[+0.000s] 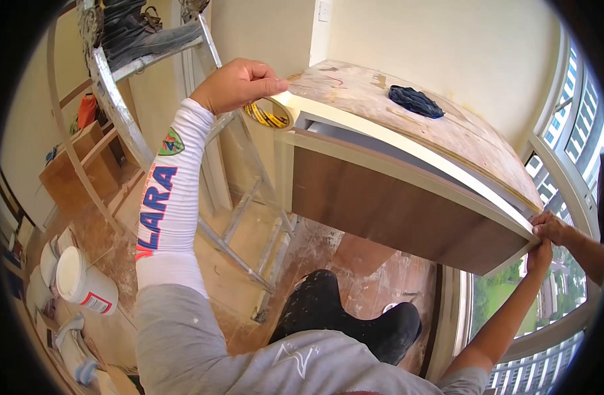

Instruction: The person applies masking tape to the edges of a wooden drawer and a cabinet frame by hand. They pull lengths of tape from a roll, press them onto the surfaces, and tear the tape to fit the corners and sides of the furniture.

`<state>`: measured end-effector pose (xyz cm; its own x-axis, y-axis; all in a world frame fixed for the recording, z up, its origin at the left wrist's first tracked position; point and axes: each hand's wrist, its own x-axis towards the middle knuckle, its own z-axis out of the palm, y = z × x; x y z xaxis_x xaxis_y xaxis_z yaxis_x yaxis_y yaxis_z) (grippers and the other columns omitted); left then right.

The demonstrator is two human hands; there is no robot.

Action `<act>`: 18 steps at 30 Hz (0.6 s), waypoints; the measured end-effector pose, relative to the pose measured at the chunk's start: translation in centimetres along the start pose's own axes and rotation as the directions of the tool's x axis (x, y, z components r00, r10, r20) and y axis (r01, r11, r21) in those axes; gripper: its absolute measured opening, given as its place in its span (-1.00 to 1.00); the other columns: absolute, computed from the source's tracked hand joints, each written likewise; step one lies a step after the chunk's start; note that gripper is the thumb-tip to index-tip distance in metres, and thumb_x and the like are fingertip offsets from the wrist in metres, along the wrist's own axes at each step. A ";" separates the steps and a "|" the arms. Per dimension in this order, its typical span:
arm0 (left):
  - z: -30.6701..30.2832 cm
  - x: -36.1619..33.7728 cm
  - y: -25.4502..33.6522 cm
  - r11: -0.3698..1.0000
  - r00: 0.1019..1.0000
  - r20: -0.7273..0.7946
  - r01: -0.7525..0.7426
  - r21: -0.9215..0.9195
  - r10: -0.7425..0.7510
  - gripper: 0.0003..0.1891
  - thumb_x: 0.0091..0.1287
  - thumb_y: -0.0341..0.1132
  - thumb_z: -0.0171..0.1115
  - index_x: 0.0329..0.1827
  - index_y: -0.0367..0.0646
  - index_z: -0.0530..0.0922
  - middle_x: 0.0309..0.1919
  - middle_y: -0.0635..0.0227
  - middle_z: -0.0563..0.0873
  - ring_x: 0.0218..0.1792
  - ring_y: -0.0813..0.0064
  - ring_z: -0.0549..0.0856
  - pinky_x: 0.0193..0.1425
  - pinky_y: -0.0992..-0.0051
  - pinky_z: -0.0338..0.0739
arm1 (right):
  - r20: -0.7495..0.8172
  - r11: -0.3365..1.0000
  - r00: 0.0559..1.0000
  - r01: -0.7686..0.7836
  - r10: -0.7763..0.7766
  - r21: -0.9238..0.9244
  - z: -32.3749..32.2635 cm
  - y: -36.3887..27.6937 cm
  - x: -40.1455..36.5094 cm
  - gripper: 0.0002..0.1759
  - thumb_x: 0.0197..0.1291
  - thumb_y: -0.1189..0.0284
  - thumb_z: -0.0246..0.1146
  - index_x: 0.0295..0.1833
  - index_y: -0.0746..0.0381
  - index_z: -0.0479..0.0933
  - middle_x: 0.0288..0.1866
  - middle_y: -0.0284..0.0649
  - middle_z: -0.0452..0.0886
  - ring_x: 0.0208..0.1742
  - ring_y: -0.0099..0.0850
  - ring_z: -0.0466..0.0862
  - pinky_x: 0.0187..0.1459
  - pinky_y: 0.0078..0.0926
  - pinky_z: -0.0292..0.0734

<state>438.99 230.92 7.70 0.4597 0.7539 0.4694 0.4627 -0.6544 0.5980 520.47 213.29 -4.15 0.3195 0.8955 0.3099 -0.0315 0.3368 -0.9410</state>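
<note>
My left hand (pixel 239 84), in a long white sleeve, grips a roll of masking tape (pixel 272 113) at the left front corner of a wooden cabinet (pixel 394 204). A cream strip of tape (pixel 407 141) runs from the roll along the cabinet's top front edge to its right corner. There my right hand (pixel 540 253) pinches the strip's end against the corner. Another person's hand (pixel 553 227) reaches in from the right and touches the same corner just above mine.
A dark blue cloth (pixel 415 101) lies on the cabinet's raw plywood top. A paint-spattered ladder (pixel 117 99) stands at left with someone's boots (pixel 140 29) on a rung. White buckets (pixel 81 280) sit on the covered floor. Windows (pixel 572 131) line the right side.
</note>
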 end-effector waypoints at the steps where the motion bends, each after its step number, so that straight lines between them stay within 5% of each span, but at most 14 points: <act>1: 0.0 -0.2 -0.1 1.000 1.000 0.006 0.003 0.017 -0.003 -0.65 0.44 -0.06 0.37 -0.32 -0.21 0.72 -0.57 0.62 0.50 -0.51 0.76 0.40 -0.44 0.60 0.31 | -0.075 1.000 0.997 0.022 -0.021 0.022 -0.7 0.7 -0.1 -0.68 0.37 0.33 0.25 0.03 0.38 0.54 0.01 -0.24 0.57 0.12 -0.45 0.55 0.20 -0.49 0.48; 3: -0.8 -0.6 0.3 0.999 0.998 -0.067 0.014 0.042 -0.011 -0.65 0.44 -0.07 0.37 -0.35 -0.22 0.71 -0.56 0.61 0.53 -0.50 0.75 0.42 -0.43 0.61 0.32 | -0.225 0.995 0.972 0.080 -0.063 0.065 -2.2 1.8 0.5 -0.74 0.46 0.37 0.18 0.06 0.36 0.54 0.02 -0.26 0.57 0.09 -0.45 0.55 0.19 -0.47 0.48; 7: -1.7 -1.4 -0.2 0.999 0.997 -0.076 -0.017 -0.046 0.014 -0.74 0.46 -0.18 0.32 -0.30 -0.20 0.69 -0.55 0.62 0.55 -0.52 0.79 0.44 -0.45 0.64 0.32 | -0.276 0.985 0.955 0.140 -0.108 0.098 -3.6 2.6 0.1 -0.69 0.51 0.36 0.15 0.15 0.37 0.54 0.04 -0.28 0.57 0.08 -0.44 0.58 0.20 -0.45 0.49; 13: -0.6 -1.6 -2.3 0.978 0.996 -0.054 0.086 0.190 -0.077 -0.65 0.26 -0.05 0.52 -0.37 -0.21 0.74 -0.52 0.46 0.70 -0.44 0.66 0.58 -0.32 0.55 0.48 | -0.417 0.986 0.899 0.164 -0.135 0.035 -3.9 2.9 0.8 -0.63 0.53 0.32 0.15 0.21 0.40 0.52 0.02 -0.30 0.57 0.08 -0.42 0.58 0.22 -0.44 0.48; 16: -0.1 -2.2 -2.1 0.955 0.993 -0.038 0.122 0.271 -0.116 -0.67 0.25 -0.10 0.53 -0.38 -0.23 0.73 -0.52 0.43 0.70 -0.42 0.65 0.60 -0.29 0.54 0.50 | -0.350 0.972 0.912 0.235 -0.213 0.019 -2.6 2.9 0.7 -0.62 0.34 0.39 0.25 0.18 0.39 0.57 0.05 -0.23 0.61 0.10 -0.40 0.60 0.21 -0.44 0.48; 18: 0.1 -2.5 -2.6 0.953 0.993 -0.042 0.115 0.279 -0.108 -0.66 0.23 -0.08 0.54 -0.38 -0.23 0.73 -0.52 0.41 0.70 -0.43 0.62 0.60 -0.28 0.52 0.51 | -0.164 0.964 0.952 0.244 -0.258 -0.101 -1.1 1.4 0.9 -0.61 0.13 0.41 0.27 0.07 0.36 0.60 -0.01 -0.19 0.62 0.05 -0.37 0.60 0.12 -0.43 0.49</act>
<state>436.76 230.69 4.91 0.3754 0.8217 0.4289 0.7055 -0.5534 0.4427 521.75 214.23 -5.29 0.4673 0.7179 0.5160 0.1436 0.5143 -0.8455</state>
